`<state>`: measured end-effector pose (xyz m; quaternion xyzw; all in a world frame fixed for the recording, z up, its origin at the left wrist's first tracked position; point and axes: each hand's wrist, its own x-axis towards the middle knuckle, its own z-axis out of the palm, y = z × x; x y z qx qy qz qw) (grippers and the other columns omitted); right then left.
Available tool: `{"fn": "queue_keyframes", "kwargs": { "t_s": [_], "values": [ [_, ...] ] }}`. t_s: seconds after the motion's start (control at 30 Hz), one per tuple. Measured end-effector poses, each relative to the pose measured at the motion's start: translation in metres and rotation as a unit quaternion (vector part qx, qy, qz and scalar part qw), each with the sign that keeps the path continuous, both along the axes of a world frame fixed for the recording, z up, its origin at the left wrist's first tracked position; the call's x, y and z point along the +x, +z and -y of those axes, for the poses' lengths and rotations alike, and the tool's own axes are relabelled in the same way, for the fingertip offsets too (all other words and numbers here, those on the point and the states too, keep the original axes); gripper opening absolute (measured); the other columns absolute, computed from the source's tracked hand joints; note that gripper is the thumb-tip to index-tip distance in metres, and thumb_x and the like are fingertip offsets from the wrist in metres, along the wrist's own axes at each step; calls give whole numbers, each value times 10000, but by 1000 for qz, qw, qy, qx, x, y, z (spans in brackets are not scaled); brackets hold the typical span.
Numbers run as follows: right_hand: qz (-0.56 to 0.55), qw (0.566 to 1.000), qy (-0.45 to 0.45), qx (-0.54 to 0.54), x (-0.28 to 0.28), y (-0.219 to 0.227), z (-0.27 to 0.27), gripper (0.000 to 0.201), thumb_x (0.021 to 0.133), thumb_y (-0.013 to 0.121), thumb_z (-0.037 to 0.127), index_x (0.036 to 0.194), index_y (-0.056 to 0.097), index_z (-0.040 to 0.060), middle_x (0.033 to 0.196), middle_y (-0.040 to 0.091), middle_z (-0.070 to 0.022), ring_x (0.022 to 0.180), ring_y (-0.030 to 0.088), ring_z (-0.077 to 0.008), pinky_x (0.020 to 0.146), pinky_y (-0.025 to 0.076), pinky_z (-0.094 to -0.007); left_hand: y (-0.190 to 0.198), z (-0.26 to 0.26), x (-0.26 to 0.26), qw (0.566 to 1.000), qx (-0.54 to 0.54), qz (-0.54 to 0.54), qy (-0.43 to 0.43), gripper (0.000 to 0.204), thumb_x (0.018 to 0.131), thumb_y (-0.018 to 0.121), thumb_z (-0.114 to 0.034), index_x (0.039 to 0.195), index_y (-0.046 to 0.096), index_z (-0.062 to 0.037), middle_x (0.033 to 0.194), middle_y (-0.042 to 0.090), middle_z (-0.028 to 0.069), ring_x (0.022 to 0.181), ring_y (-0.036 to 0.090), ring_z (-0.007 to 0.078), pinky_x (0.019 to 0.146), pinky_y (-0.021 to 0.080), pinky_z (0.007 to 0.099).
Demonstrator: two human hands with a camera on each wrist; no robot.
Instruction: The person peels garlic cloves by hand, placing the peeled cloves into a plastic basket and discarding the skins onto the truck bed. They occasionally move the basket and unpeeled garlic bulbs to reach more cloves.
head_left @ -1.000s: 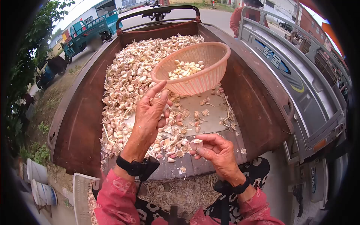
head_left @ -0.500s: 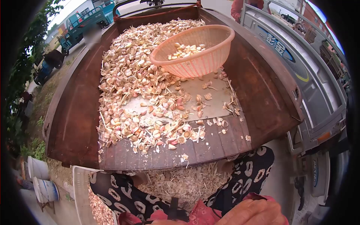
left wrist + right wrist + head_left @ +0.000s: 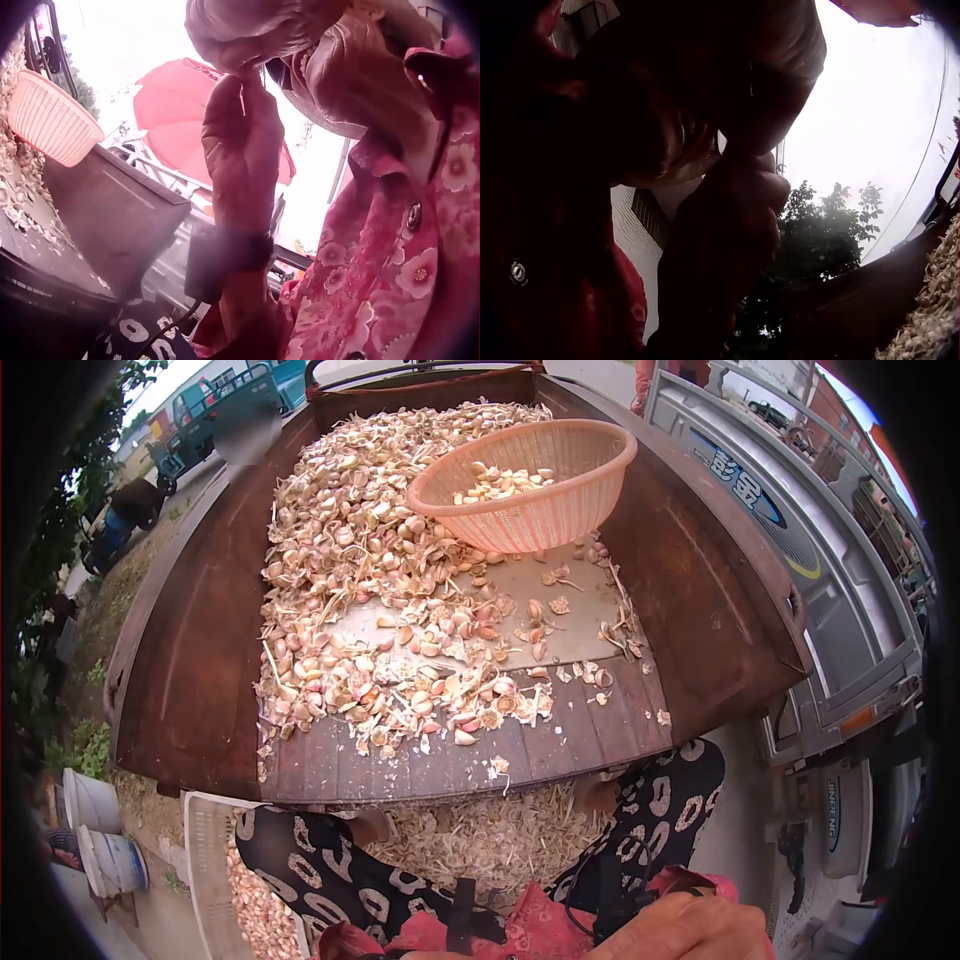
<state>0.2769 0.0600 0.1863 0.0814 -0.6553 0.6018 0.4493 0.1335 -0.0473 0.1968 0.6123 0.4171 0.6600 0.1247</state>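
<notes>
Both hands are raised in front of the person's upper chest, below the head camera's view except for the back of one hand (image 3: 680, 925) at the bottom edge. In the left wrist view the left hand (image 3: 262, 30) lies across the top with curled fingers. Its fingers meet those of the upright right hand (image 3: 244, 142), which wears a dark wrist strap. The right wrist view is mostly in shadow; the fingers overlap there, and I cannot tell what they hold. Ahead lie garlic cloves (image 3: 340, 510) in a cart bed. A pink plastic basket (image 3: 540, 525) with peeled cloves leans on the heap.
Rusty side walls (image 3: 700, 590) flank the bed, with loose skins and cloves near its wooden front edge (image 3: 530, 750). A pale crate (image 3: 200, 860) of cloves stands lower left, beside white buckets (image 3: 110, 860). A grey vehicle (image 3: 780, 540) is parked on the right.
One second ago both hands were over the cart bed, the right pinching a garlic clove. They have moved back and up towards the person, and the head view has tilted down.
</notes>
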Motion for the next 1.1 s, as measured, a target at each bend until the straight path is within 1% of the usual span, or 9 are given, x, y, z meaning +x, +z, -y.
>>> {"fn": "queue_keyframes", "kwargs": {
  "t_s": [0.07,0.1,0.23,0.43,0.7,0.77,0.83,0.93,1.1],
  "values": [
    [48,988,9,-150,-14,-1,-6,107,746,720,-63,845,746,-32,884,718,-155,652,666,-213,518,543,-291,-10,-7,-16,994,-65,-68,61,194,849,677,-3,1031,684,64,923,676,145,650,641,235,512,487,310],
    [125,988,-43,83,-22,0,-38,304,683,780,-91,982,734,-64,902,693,-181,720,686,-243,648,555,-272,-17,-13,-23,986,-95,-101,90,193,857,673,8,1039,682,70,939,682,149,665,651,244,525,500,316],
    [201,975,-80,61,-57,-58,-66,344,794,732,-61,1123,726,42,960,703,-124,820,693,-199,689,565,-267,-77,-43,-42,931,-305,193,51,358,967,643,-171,1282,611,-3,853,658,69,646,575,75,549,457,220],
    [279,952,-126,-7,-86,-115,-82,302,795,744,-48,1082,740,46,902,695,-107,831,688,-173,678,556,-256,-139,-78,-55,872,-311,378,31,352,1001,600,-258,1257,602,-17,827,645,5,566,514,20,398,312,160],
    [205,922,-253,211,-96,-130,-80,350,761,727,-55,1092,717,58,893,681,-96,768,660,-229,659,541,-312,-155,-85,-58,798,-260,543,-29,213,1022,551,-261,1110,536,-68,811,607,1,592,550,48,366,343,152],
    [193,920,-233,250,-98,-129,-84,367,765,717,-36,1118,701,63,912,668,-94,765,640,-248,666,532,-334,-172,-82,-67,707,-214,667,-101,224,1030,526,-269,1126,538,-66,863,601,0,654,571,56,386,371,171],
    [228,900,-168,330,-102,-119,-89,344,798,709,2,1137,692,54,965,669,-108,783,642,-248,687,538,-339,-179,-80,-72,690,-201,684,-126,224,1031,510,-253,1146,543,-64,903,609,28,672,577,79,388,382,172],
    [291,938,-138,131,-106,-105,-129,227,888,666,100,1099,678,20,923,655,-139,746,620,-296,717,518,-379,-167,-74,-80,552,-183,784,-218,260,1025,515,-223,1193,537,-26,925,620,83,716,596,140,398,407,170],
    [491,741,-325,323,-127,-140,-229,402,875,690,313,993,504,-23,920,640,-245,835,629,-430,699,476,-500,-103,-1,-105,657,-86,735,-145,279,1010,507,-149,1269,524,-47,1022,582,153,783,550,179,421,446,195]
  ]
}}
